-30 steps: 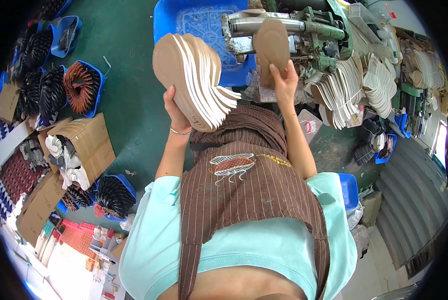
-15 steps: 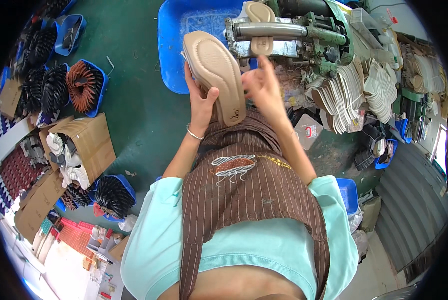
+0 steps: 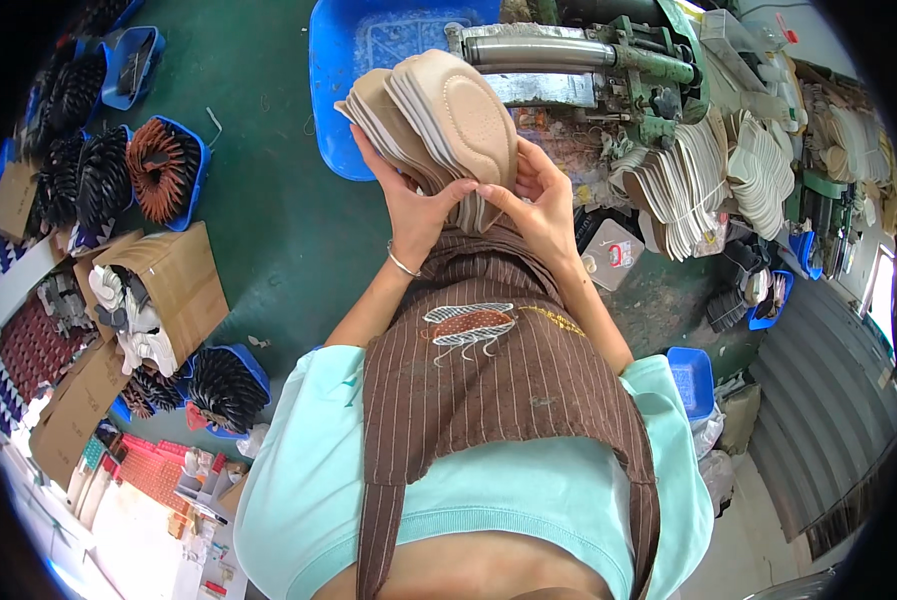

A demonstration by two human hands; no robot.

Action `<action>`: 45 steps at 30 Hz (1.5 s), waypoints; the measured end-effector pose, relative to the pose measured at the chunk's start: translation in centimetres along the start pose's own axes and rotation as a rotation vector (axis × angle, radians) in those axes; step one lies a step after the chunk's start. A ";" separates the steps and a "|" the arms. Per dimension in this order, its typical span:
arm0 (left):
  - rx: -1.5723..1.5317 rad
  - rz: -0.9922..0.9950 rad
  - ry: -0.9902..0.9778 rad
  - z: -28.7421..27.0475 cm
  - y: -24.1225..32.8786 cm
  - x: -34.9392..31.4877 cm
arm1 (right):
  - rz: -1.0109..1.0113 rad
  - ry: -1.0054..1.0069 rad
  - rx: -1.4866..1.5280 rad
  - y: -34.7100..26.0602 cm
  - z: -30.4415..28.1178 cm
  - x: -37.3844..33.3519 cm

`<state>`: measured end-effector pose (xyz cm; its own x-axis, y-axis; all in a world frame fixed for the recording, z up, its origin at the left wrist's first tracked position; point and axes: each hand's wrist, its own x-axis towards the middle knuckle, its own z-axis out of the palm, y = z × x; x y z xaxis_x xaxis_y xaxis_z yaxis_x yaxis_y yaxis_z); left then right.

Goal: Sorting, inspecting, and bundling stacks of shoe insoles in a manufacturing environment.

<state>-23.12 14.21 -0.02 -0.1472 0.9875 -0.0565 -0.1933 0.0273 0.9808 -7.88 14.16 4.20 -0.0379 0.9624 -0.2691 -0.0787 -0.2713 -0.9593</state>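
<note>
The left hand (image 3: 413, 215) and right hand (image 3: 548, 205) grasped a fanned stack of beige insoles (image 3: 478, 110) between them, just beyond the brown striped apron (image 3: 508, 400); a blue tub (image 3: 333, 100) and a worn roller machine (image 3: 543, 52) lay behind it; green floor (image 3: 258, 200), scuffed at right, spread below; an open cardboard box (image 3: 190, 285) stood left, grey corrugated sheeting (image 3: 818, 370) right.

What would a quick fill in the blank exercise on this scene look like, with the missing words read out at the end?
1. Counting the left hand and the right hand, the number of hands touching the insoles is ____.
2. The main colour of the pinstriped apron is ____.
3. The tub nearest the hands is coloured ____.
4. The open cardboard box sits on the wearer's ____ side.

Missing words: two; brown; blue; left.
</note>
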 end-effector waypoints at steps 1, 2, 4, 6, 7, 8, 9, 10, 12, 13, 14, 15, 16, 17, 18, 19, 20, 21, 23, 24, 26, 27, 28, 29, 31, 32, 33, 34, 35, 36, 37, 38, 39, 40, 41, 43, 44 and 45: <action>0.036 0.039 0.002 0.2 0.0 0.0 | -0.032 0.019 0.025 0.2 0.0 0.0; 0.035 0.040 0.001 0.5 0.2 0.0 | -0.033 0.020 0.024 0.4 0.0 0.0; 0.006 0.041 0.003 0.9 0.4 0.1 | -0.167 0.106 0.041 0.9 0.2 -0.1; -0.021 0.040 -0.013 0.9 -0.3 0.1 | -0.100 0.107 0.093 0.7 -0.1 -0.2; -0.047 0.039 -0.030 0.8 -0.5 0.1 | -0.033 0.108 0.145 0.4 -0.3 -0.2; -0.046 0.038 -0.029 0.7 -0.6 0.1 | -0.010 0.123 0.178 -0.1 -0.6 -0.1; -0.122 -0.070 -0.047 0.8 -0.6 0.0 | 0.000 0.122 0.163 -0.2 -1.1 0.2; -0.198 -0.179 -0.065 0.8 -0.6 0.0 | -0.020 0.124 0.145 -0.1 -1.5 0.4; -0.262 -0.243 -0.051 0.7 -0.8 -0.2 | -0.039 0.131 0.125 0.5 -2.1 0.5; -0.326 -0.306 -0.034 0.6 -1.0 -0.3 | -0.038 0.107 0.109 1.1 -2.3 0.5; -0.327 -0.308 -0.038 0.4 -1.1 -0.4 | -0.037 0.082 0.093 1.4 -2.5 0.4; -0.333 -0.335 -0.017 0.1 -1.4 -0.5 | -0.035 0.084 0.092 1.2 -2.3 0.2; -0.338 -0.363 0.005 -0.3 -1.5 -0.5 | -0.034 0.123 0.149 0.9 -2.0 0.0; -0.338 -0.364 0.006 -0.9 -1.6 -0.3 | -0.034 0.161 0.205 0.7 -1.8 -0.3; -0.417 -0.404 0.053 -1.8 -1.5 -0.1 | -0.033 0.164 0.204 0.8 -2.0 -0.7; -0.496 -0.445 0.098 -2.1 -1.0 0.4 | 0.000 0.164 0.231 1.1 -2.4 -1.1; -0.550 -0.475 0.065 -2.4 0.0 0.5 | 0.032 0.163 0.258 1.6 -2.9 -1.5; -0.555 -0.465 0.137 -3.2 -0.2 0.8 | 0.032 0.160 0.260 2.6 -3.5 -1.9; -0.612 -0.443 0.042 -4.8 -0.1 1.5 | -0.070 0.138 0.118 6.6 -5.4 -2.4; -0.609 -0.441 0.042 -4.9 0.2 1.8 | -0.071 0.137 0.121 7.9 -6.1 -2.2; -0.773 -0.429 -0.061 -4.8 1.1 2.2 | 0.038 0.244 -0.084 10.0 -7.2 -1.0; -0.769 -0.432 -0.063 -4.8 1.0 2.1 | 0.039 0.247 -0.079 10.4 -7.5 0.4; -0.758 -0.431 -0.100 -4.7 0.8 2.1 | 0.064 0.259 -0.073 10.5 -7.8 2.2; -0.747 -0.432 -0.138 -4.6 0.6 2.1 | 0.091 0.273 -0.067 10.3 -8.0 3.3; -0.711 -0.436 -0.179 -4.6 0.7 1.7 | 0.041 0.241 0.086 6.7 -7.5 5.1; -0.660 -0.428 -0.180 -4.2 0.8 1.5 | -0.060 0.213 0.234 5.0 -6.5 5.1; -0.606 -0.413 -0.174 -4.0 1.2 1.3 | -0.060 0.203 0.235 4.6 -6.0 4.2; -0.561 -0.404 -0.165 -3.8 1.2 1.3 | 0.036 0.183 0.181 4.4 -5.8 3.3; -0.562 -0.397 -0.163 -3.8 1.2 1.2 | 0.131 0.163 0.125 4.2 -5.5 2.2; -0.550 -0.406 -0.193 -3.5 1.1 1.2 | 0.245 0.220 0.237 4.4 -4.6 1.2; -0.533 -0.420 -0.221 -3.4 1.2 1.1 | 0.291 0.252 0.246 5.4 -4.6 0.4; -0.540 -0.434 -0.237 -3.1 1.2 1.2 | 0.296 0.264 0.209 6.0 -5.3 0.9; -0.537 -0.437 -0.228 -3.0 1.5 0.9 | 0.309 0.270 0.171 6.3 -5.5 1.6; -0.527 -0.460 -0.236 -2.7 1.5 0.8 | 0.269 0.244 0.152 6.0 -5.7 2.9; -0.514 -0.480 -0.239 -2.6 1.5 0.8 | 0.229 0.212 0.134 4.8 -5.6 4.4; -0.541 -0.484 -0.283 -2.8 0.3 0.8 | 0.196 0.194 0.173 1.8 -3.7 5.5; -0.526 -0.484 -0.209 -2.6 -0.3 0.6 | 0.266 0.129 0.152 0.5 -2.6 4.6; -0.513 -0.483 -0.138 -2.3 -0.8 0.7 | 0.334 0.067 0.128 -0.2 -1.6 3.7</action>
<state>-25.25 14.55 -1.30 0.1874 0.8951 -0.4045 -0.6424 0.4233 0.6388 -6.40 17.76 3.24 -0.0181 0.8181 -0.5748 -0.1974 -0.5664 -0.8001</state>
